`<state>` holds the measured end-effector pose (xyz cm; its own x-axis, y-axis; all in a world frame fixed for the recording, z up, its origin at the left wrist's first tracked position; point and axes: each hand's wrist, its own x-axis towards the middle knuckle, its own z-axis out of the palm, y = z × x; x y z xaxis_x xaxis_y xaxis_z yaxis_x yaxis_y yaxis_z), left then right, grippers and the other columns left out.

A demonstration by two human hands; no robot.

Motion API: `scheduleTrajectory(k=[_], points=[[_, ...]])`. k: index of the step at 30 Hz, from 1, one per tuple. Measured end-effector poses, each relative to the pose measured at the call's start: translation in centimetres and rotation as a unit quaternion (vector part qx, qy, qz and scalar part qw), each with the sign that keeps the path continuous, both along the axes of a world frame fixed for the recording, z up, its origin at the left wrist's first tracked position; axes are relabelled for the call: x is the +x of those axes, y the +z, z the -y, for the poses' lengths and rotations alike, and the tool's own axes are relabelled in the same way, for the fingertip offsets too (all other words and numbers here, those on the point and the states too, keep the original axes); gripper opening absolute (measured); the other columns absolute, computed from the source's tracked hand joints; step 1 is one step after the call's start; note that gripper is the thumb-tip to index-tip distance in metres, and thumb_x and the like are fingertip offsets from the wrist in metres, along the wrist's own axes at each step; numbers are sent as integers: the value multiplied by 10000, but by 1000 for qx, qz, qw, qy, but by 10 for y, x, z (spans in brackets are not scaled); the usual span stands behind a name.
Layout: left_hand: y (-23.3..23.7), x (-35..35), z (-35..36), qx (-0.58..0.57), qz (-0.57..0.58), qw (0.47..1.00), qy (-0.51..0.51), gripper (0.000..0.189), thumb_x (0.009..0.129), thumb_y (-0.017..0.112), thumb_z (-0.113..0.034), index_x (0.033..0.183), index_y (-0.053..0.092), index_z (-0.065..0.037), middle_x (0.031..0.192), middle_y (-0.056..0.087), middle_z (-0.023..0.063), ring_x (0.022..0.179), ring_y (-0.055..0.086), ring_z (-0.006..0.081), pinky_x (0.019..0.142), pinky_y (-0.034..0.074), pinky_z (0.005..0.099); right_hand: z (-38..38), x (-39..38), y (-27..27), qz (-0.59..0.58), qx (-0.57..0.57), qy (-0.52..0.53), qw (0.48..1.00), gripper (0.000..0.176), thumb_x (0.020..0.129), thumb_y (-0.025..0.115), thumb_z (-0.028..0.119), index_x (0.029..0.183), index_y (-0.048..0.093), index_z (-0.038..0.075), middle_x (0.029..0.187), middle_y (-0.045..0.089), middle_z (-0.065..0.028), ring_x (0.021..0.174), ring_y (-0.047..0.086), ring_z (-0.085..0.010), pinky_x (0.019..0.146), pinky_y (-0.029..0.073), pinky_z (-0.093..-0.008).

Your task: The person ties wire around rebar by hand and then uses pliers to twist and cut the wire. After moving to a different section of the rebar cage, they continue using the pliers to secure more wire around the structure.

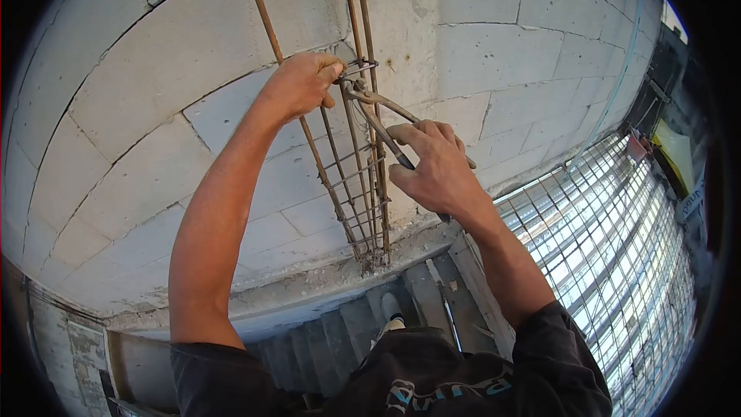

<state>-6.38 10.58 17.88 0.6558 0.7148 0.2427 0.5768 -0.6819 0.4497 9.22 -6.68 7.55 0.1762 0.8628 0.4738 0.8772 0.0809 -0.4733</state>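
Free room lies between the forearms (220, 201), on the near side of the rebar cage (380, 177), itself passable only through narrow gaps. The block wall (193, 54) bars its far side. Pincers (376, 121) and right fingers (407, 136) obstruct its right, left fingers (332, 72) its upper left.

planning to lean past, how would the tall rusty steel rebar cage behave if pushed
The rusty steel rebar cage probably feels stiff, its long bars joined by crosswise loops. It likely won't tip, as its foot seems set in the rough grey concrete ledge.
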Motion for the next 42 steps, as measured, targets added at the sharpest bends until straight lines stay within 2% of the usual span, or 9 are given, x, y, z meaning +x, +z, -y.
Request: scheduleTrajectory(k=[14, 17, 23, 29, 33, 35, 36, 39, 42], points=[[-3, 3, -1, 11, 3, 1000, 27, 371, 1016, 515, -351, 1190, 673, -64, 819, 711, 134, 692, 714, 202, 779, 516, 373, 1, -3, 44, 91, 4, -26, 995, 274, 870, 572, 160, 1083, 604, -9, 1018, 600, -277, 821, 655, -449, 733, 558, -493], [-2, 3, 4, 22, -3, 999, 29, 365, 1017, 513, -354, 1172, 678, -68, 793, 697, 124, 657, 703, 199, 761, 516, 376, -14, 37, 52, 187, -116, -64, 973, 251, 875, 565, 172, 1053, 581, -4, 948, 643, -257, 829, 675, -425, 760, 552, -490], [-8, 8, 0, 42, 13, 999, 27, 349, 1014, 510, -342, 1113, 671, -50, 728, 640, 116, 608, 680, 201, 715, 514, 386, -49, 87, 32, 228, -55, 36, 972, 290, 862, 590, 186, 1080, 597, -6, 935, 671, -194, 840, 671, -362, 750, 547, -467], [-6, 0, 1, 31, 39, 999, -23, 344, 1001, 506, -321, 1046, 644, -9, 764, 614, 130, 574, 639, 217, 636, 512, 361, -10, 49, 29, 176, 45, -115, 977, 408, 918, 614, 431, 1100, 623, 67, 966, 641, -171, 841, 669, -363, 722, 535, -484], [-7, -2, -4, 1, 62, 997, -49, 343, 1003, 508, -305, 1070, 649, 1, 748, 585, 92, 502, 556, 158, 521, 459, 319, -8, 45, 16, 15, -89, -18, 996, 456, 939, 587, 485, 1046, 645, 45, 855, 676, -171, 802, 679, -345, 702, 525, -474], [-5, 2, 5, -15, 77, 995, -66, 340, 1008, 501, -280, 1063, 650, 20, 745, 596, 78, 481, 522, 126, 488, 429, 292, 0, 32, 7, -177, -116, 150, 966, 398, 888, 694, 361, 916, 643, -33, 661, 625, -143, 563, 619, -248, 548, 504, -412], [-8, 0, 1, 7, 63, 997, -51, 343, 1018, 491, -282, 1047, 647, 22, 757, 583, 62, 474, 503, 116, 480, 422, 278, 6, 22, 5, -347, -145, 216, 901, 360, 890, 720, 312, 865, 622, -33, 612, 583, -78, 487, 562, -175, 456, 476, -350], [-10, -2, 4, -10, 78, 994, -71, 342, 1029, 482, -290, 1050, 635, 15, 767, 560, 45, 480, 488, 97, 464, 420, 262, -28, -8, -36, -794, -211, 366, 438, 244, 893, 724, 244, 885, 595, 38, 609, 514, 11, 419, 484, -104, 343, 437, -260], [-10, -1, -2, -13, 85, 993, -78, 332, 1031, 483, -285, 1055, 628, 13, 765, 548, 34, 487, 480, 85, 454, 421, 251, -21, -5, -39, -640, -157, 355, 664, 361, 865, 736, 267, 1012, 554, -9, 630, 551, -54, 498, 588, -185, 411, 512, -342]])
